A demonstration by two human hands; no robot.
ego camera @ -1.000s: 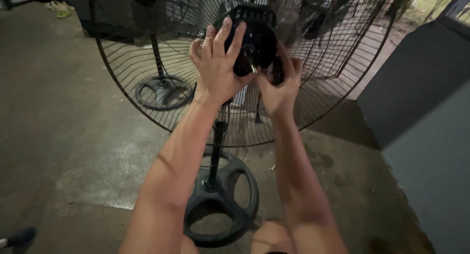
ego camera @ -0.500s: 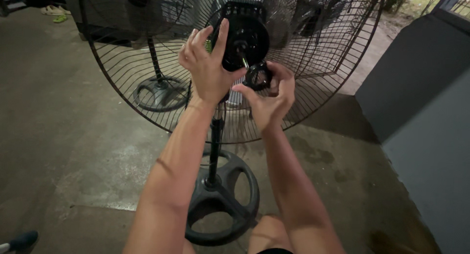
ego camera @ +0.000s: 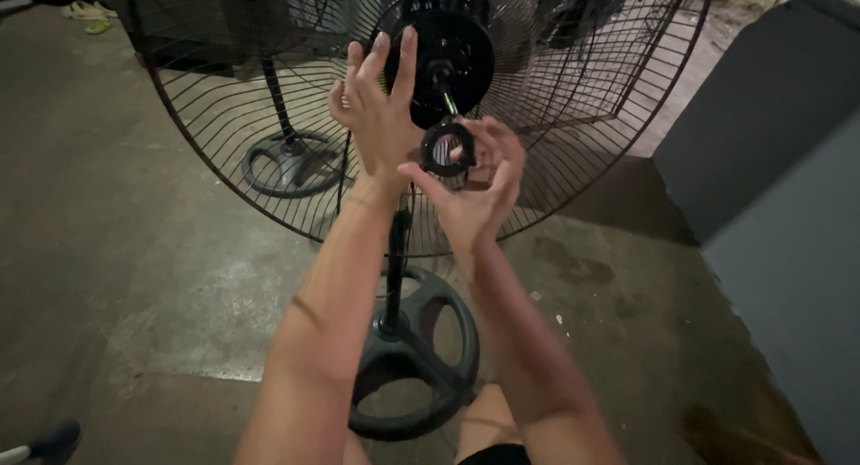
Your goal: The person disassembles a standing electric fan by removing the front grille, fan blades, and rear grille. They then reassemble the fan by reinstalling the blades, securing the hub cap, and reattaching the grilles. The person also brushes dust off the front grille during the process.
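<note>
A large standing fan with a black wire rear guard (ego camera: 224, 151) faces me, its blades off. My left hand (ego camera: 376, 116) rests open against the black motor housing (ego camera: 452, 57), fingers spread upward. My right hand (ego camera: 475, 192) holds a black ring nut (ego camera: 446, 150) in its fingertips, just below and in front of the bare motor shaft (ego camera: 443, 84). The fan's pole drops between my forearms to a round black base (ego camera: 421, 357) on the concrete floor.
A second fan's stand and round base (ego camera: 287, 165) show behind the guard at the left. A grey wall or cabinet (ego camera: 779, 205) rises at the right. Sandals (ego camera: 85, 12) lie at the far upper left. A shoe tip (ego camera: 49, 443) sits at the bottom left corner.
My right hand has drawn the black ring nut off the motor shaft and toward me. The left hand stayed pressed on the motor housing.
</note>
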